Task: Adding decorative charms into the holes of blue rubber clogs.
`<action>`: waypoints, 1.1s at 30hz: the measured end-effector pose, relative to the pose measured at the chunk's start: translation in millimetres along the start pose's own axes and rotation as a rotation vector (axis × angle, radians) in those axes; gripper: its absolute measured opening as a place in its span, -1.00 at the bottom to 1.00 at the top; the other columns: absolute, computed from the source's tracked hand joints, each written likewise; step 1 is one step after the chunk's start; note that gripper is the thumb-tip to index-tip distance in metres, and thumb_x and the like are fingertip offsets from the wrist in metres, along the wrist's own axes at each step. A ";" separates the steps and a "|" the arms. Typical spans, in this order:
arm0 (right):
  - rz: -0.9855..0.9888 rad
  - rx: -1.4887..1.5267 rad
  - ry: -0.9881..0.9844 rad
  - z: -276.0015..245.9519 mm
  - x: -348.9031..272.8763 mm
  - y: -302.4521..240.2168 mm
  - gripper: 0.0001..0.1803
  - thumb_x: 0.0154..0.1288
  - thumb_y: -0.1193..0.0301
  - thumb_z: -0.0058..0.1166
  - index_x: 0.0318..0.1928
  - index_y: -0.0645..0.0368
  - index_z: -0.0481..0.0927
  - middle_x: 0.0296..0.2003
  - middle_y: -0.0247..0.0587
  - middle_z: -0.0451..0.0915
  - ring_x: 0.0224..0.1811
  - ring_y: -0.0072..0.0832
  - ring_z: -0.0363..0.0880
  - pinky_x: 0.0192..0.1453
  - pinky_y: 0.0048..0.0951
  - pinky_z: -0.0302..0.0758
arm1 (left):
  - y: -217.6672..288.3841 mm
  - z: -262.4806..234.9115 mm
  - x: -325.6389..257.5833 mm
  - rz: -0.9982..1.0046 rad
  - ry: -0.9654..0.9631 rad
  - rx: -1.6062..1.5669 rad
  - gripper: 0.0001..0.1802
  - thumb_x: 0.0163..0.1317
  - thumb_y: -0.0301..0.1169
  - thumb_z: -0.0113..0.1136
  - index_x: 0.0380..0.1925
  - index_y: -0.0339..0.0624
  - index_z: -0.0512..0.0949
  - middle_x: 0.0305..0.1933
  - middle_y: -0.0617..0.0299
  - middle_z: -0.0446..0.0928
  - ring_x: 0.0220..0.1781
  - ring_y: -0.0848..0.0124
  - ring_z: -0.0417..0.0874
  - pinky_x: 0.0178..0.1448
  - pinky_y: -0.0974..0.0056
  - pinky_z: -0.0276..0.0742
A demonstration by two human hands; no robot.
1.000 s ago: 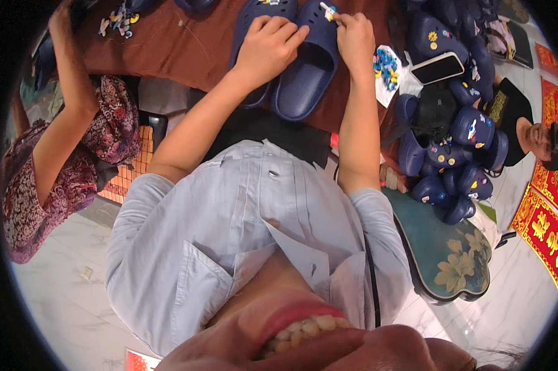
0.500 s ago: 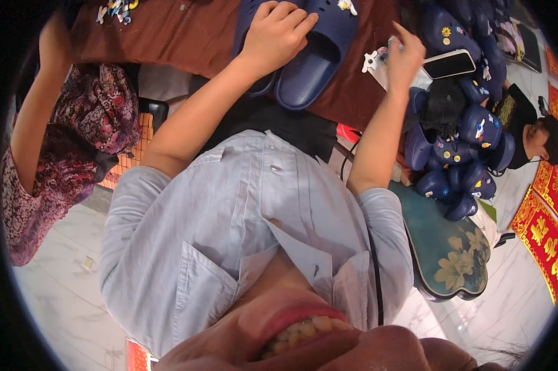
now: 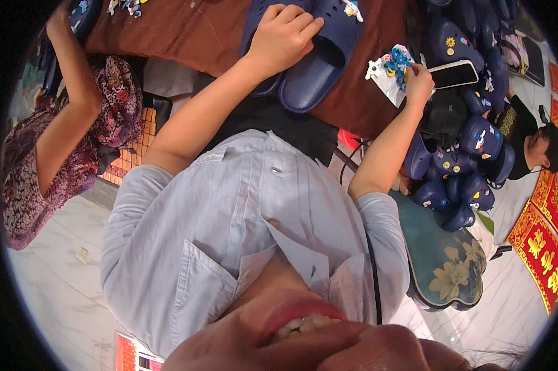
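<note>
A pair of navy clogs (image 3: 319, 62) lies on the brown tabletop (image 3: 186, 34) at the top of the view; one has a small white charm (image 3: 352, 8) near its toe. My left hand (image 3: 284, 32) lies over the clogs with curled fingers, holding the nearer one down. My right hand (image 3: 418, 76) is off to the right, fingertips pinched at a white card of colourful charms (image 3: 390, 69). Whether it grips a charm is hidden. My blue shirt fills the middle of the view.
A heap of navy clogs (image 3: 461, 161) with charms stands right of the table, a phone (image 3: 455, 74) lying on top. A person in a patterned dress (image 3: 62, 154) works at the left, another in black (image 3: 529, 139) sits at the right. A teal flowered seat (image 3: 442, 260) and red mats (image 3: 541, 244) are below.
My right hand has left the clog's toe and swung right to the charm card. My left hand has stayed on the clogs. The view has shifted slightly.
</note>
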State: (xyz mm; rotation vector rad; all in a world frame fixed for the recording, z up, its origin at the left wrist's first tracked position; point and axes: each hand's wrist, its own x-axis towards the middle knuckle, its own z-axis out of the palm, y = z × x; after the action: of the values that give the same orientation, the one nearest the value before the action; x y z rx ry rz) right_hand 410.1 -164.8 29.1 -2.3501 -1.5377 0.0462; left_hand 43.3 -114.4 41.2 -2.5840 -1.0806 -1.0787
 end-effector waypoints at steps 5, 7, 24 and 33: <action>-0.058 -0.148 0.338 -1.7 -14.0 -13.0 -0.77 0.21 0.42 0.15 -0.19 0.25 0.73 -0.25 0.11 0.67 -0.20 0.03 0.65 -0.07 -0.07 0.54 | -0.1 0.4 -1.4 -0.010 -0.008 -0.031 -0.49 -0.16 -0.38 0.37 -0.06 0.00 0.65 -0.17 0.40 0.60 -0.02 0.37 0.59 0.11 0.16 0.40; -0.021 0.167 0.375 0.0 -25.3 -35.4 -0.82 0.24 0.46 0.18 -0.20 0.27 0.72 -0.26 0.02 0.67 -0.20 -0.13 0.65 -0.07 -0.19 0.54 | -1.3 -4.1 -1.4 -0.012 0.005 -0.029 -0.50 -0.15 -0.40 0.35 -0.07 -0.02 0.65 -0.18 0.40 0.60 -0.02 0.37 0.59 0.09 0.16 0.40; -0.421 0.400 0.292 31.6 -69.1 -141.4 -0.82 0.18 0.58 0.22 -0.17 0.29 0.69 -0.22 -0.07 0.62 -0.12 -0.14 0.54 0.02 -0.18 0.46 | -2.0 1.1 -0.4 -0.023 0.013 -0.059 -0.46 -0.22 -0.42 0.37 -0.06 -0.01 0.66 -0.20 0.38 0.58 -0.06 0.38 0.60 0.07 0.18 0.42; -0.588 0.125 0.249 17.1 -70.3 -145.0 -0.67 0.06 0.65 0.10 -0.09 0.31 0.66 -0.15 -0.09 0.57 -0.04 -0.11 0.48 0.07 -0.18 0.47 | -1.0 -2.4 0.8 -0.008 -0.016 -0.068 -0.47 -0.15 -0.43 0.35 -0.03 -0.02 0.65 -0.17 0.38 0.60 -0.04 0.38 0.60 0.08 0.16 0.43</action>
State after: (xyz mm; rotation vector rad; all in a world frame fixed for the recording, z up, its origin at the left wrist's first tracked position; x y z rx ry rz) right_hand 248.9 -171.0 44.4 -1.6575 -1.9548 -0.2692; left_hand 41.6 -114.1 43.4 -2.6476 -1.0766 -1.1172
